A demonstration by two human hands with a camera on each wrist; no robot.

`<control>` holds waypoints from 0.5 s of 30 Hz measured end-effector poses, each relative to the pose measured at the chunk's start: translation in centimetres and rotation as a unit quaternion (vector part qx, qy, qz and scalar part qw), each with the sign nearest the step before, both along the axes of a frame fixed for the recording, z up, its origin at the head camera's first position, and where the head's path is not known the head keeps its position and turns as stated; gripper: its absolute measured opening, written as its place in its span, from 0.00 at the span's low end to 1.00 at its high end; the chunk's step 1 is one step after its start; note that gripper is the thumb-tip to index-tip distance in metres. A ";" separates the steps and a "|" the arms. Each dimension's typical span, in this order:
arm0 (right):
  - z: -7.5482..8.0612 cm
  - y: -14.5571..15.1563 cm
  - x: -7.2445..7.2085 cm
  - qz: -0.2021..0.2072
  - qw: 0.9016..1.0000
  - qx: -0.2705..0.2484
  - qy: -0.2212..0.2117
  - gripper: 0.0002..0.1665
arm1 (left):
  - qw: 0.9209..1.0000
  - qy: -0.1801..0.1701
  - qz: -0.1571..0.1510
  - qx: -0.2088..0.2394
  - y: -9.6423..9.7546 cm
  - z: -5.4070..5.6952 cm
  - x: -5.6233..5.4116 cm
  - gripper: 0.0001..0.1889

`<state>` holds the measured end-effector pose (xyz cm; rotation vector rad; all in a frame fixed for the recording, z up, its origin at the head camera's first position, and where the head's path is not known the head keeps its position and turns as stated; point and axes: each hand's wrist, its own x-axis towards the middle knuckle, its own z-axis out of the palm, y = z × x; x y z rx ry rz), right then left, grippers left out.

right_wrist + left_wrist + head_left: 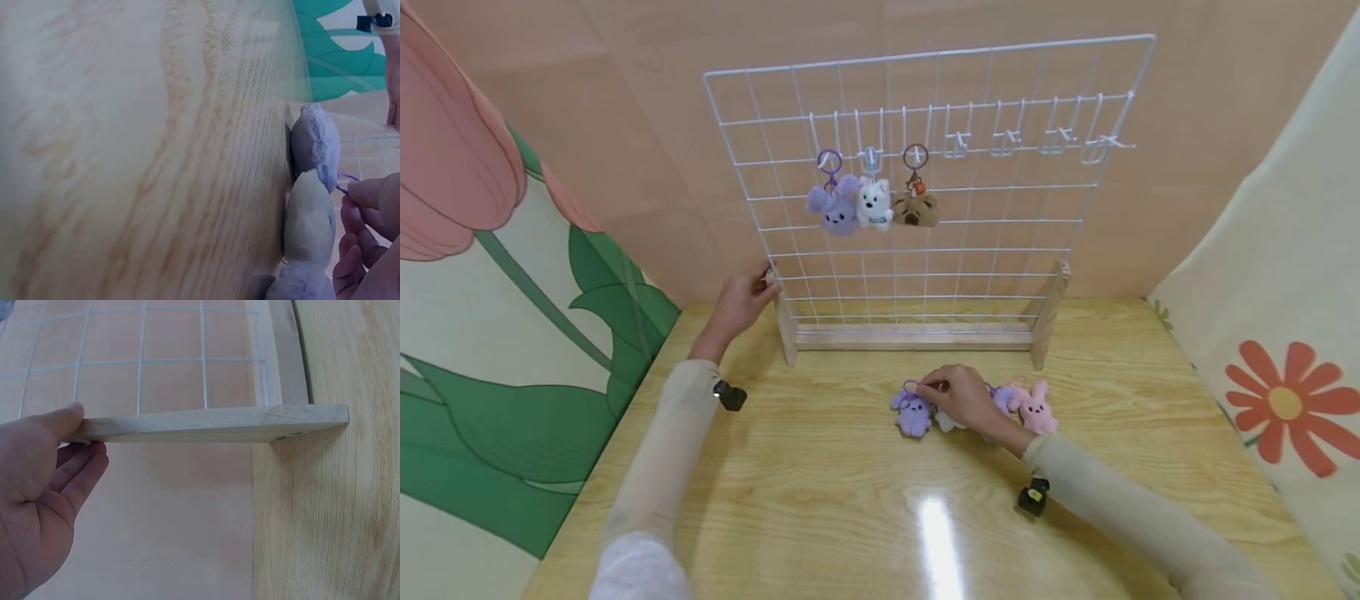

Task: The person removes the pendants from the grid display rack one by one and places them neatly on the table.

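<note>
My left hand (741,304) grips the top of the left wooden upright (187,425) of a white wire grid rack (917,250), thumb on one face and fingers on the other. At the table, my right hand (962,398) pinches the purple ring of a purple plush keychain (913,416), which lies at the left end of a row. Beside it, a white plush keychain (309,219) is partly hidden under that hand in the head view. Further right are another purple plush keychain (1002,400) and a pink bunny keychain (1036,408).
From the grid's hooks hang a purple plush (837,208), a white plush (874,204) and a brown plush (915,210). Several white hooks (1006,140) to their right carry nothing. The rack stands at the back of the wooden table (820,475), before a peach backdrop (647,150).
</note>
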<state>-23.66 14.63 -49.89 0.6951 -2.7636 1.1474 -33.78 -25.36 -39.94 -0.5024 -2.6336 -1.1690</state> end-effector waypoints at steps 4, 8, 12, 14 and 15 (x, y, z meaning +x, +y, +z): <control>0.1 0.2 -0.1 -0.001 1.000 0.004 -0.015 0.06 | 1.000 0.001 0.000 0.003 0.0 0.1 0.1 0.29; 0.1 0.4 -0.3 -0.010 1.000 0.011 -0.028 0.07 | 1.000 -0.002 -0.002 0.003 0.2 0.3 0.2 0.29; 0.3 0.5 -0.3 -0.011 0.999 0.012 -0.031 0.07 | 1.000 -0.002 -0.002 -0.002 0.1 0.2 0.1 0.29; 0.6 0.5 -0.3 -0.007 1.000 0.011 -0.025 0.07 | 1.000 -0.001 -0.001 -0.003 0.1 0.2 0.1 0.29; 0.8 0.6 -0.3 -0.005 1.000 0.012 -0.020 0.07 | 1.000 -0.001 -0.001 -0.004 0.1 0.2 0.1 0.29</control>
